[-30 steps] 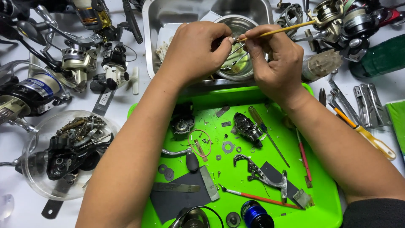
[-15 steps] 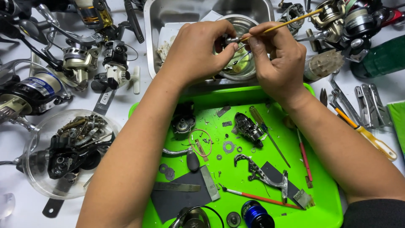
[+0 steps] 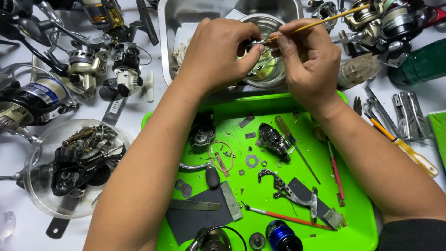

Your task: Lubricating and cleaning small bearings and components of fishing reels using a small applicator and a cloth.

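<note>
Change noted: against the earlier views the two hands sit in almost the same place over the basin, and the brush has shifted only slightly, its handle still angled up to the right. In my judgement the brushing of the small part is still in progress, not finished.

Far left: several fishing reels (image 3: 79, 65) lie on the white table, one with a blue spool. Below them a clear bowl (image 3: 35, 148) holds dark reel parts and screws.

Left hand (image 3: 218, 53): closed, thumb and fingertips pinching a small metal part (image 3: 254, 43) held above the round metal dish (image 3: 272, 76). The dish stands inside the steel basin (image 3: 167, 28). The part is small and largely covered by the fingers; its kind cannot be told.

Right hand (image 3: 309, 58): closed around a thin brush (image 3: 320, 21) with a yellowish handle, held like a pen, its tip touching the part.

Below the hands: the green tray (image 3: 357, 223) carries a dismantled reel body (image 3: 274, 139), a bail arm (image 3: 288, 188), washers, a small gear, a screwdriver (image 3: 295, 144), a red-handled brush (image 3: 288, 216), a blue spool (image 3: 281, 237) and dark cloth pieces (image 3: 195, 218). Both forearms cross over the tray, hiding part of it, so reaching those loose pieces means lifting an arm clear.

Right: more reels (image 3: 381, 23) near the basin's corner, a green bottle (image 3: 420, 62), then pliers and a yellow-handled tool (image 3: 409, 151) on the table. Small parts lie close together on the tray; any sweep of an arm could scatter them.
</note>
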